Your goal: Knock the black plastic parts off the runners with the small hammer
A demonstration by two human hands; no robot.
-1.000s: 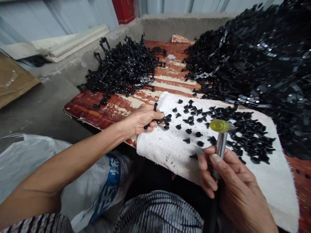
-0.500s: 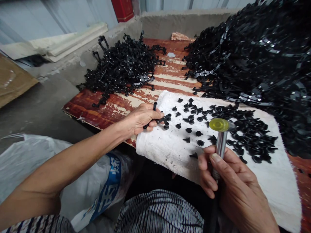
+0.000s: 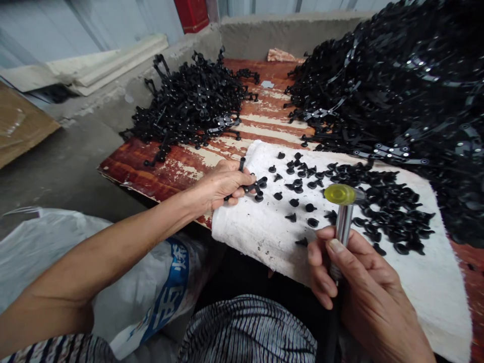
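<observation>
My left hand (image 3: 218,185) rests on the left edge of a white cloth pad (image 3: 264,229), its fingers closed on a black plastic strip part (image 3: 252,186) pressed to the pad. My right hand (image 3: 359,287) is wrapped round the metal shaft of a small hammer (image 3: 342,212) with a yellow translucent head, held upright above the pad's near edge. Several small black stud pieces (image 3: 298,191) lie scattered on the pad between my hands, thickening into a heap (image 3: 393,212) to the right.
A worn red board (image 3: 166,169) carries the pad. On it sit a smaller pile of black strips (image 3: 192,103) at the back left and a big pile (image 3: 401,96) at the right. A white printed sack (image 3: 151,297) lies below left, beside concrete floor (image 3: 56,171).
</observation>
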